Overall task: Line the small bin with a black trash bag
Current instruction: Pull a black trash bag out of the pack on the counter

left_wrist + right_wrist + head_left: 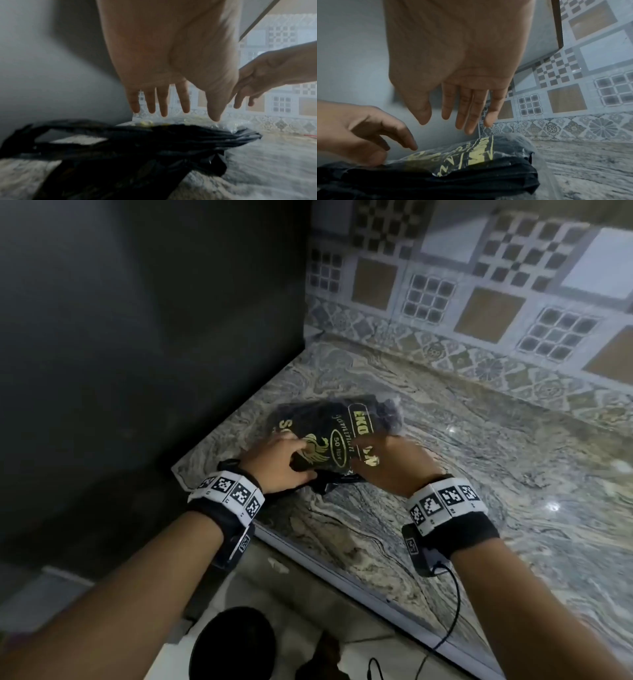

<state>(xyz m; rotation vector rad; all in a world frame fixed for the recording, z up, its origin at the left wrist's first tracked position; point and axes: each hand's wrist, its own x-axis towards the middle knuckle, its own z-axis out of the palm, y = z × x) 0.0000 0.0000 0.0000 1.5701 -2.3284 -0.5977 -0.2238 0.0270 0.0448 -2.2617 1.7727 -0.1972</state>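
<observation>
On the marbled desk (479,460), close against the dark appliance wall (137,337), lies the pack of black trash bags (329,436) in clear printed wrap, loose black film spilling from its near end. Both grips hang spread just over it: left hand (281,463) at the pack's near-left edge, right hand (387,463) at its near-right, neither pinching anything. Judging by this, one bag is being fetched; next, pinch the loose film and draw it free, then carry it down to the dark round bin (233,645) on the floor below the pack

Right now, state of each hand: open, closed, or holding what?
Left hand: open, fingers straight, over the pack of black trash bags.
Right hand: open, fingers straight, holding nothing.
</observation>
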